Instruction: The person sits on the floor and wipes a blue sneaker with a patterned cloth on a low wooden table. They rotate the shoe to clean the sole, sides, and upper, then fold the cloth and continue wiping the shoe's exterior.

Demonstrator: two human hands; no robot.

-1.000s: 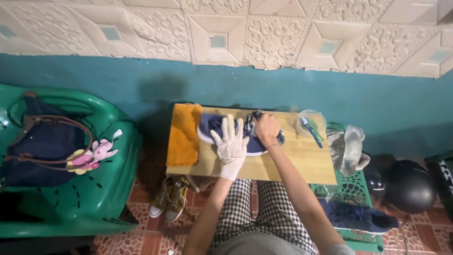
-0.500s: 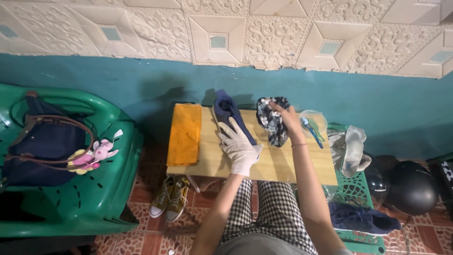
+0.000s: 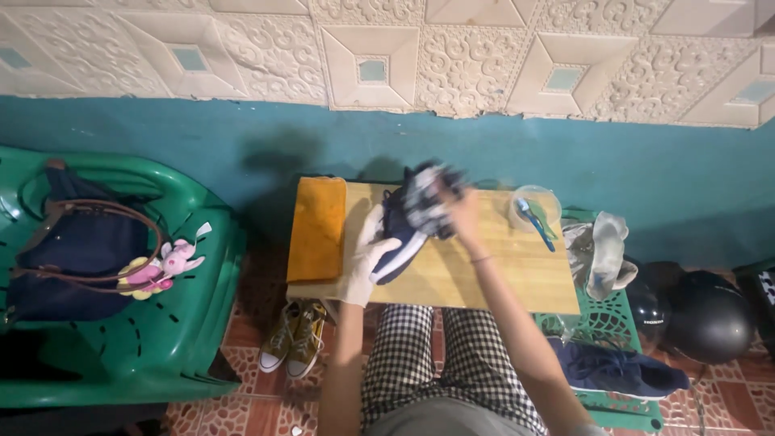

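My left hand (image 3: 365, 257), in a white glove, grips a dark blue shoe (image 3: 397, 242) with a white sole, held tilted above the small wooden table (image 3: 517, 274). My bare right hand (image 3: 462, 211) presses a crumpled black-and-white patterned cloth (image 3: 426, 198) against the upper part of the shoe. The cloth is blurred. An orange cloth (image 3: 317, 228) lies flat on the left end of the table, just left of my gloved hand.
A clear bowl with a blue-green brush (image 3: 534, 211) stands at the table's far right corner. A green plastic chair (image 3: 153, 323) with a dark bag (image 3: 56, 250) is on the left. Olive sneakers (image 3: 292, 339) lie on the floor. A green basket (image 3: 605, 323), another blue shoe (image 3: 617, 367) and helmets (image 3: 714, 319) are right.
The shoe has been tipped back toward me and lowered in my left hand. My right hand has brought the patterned cloth left, from beside the shoe onto it.
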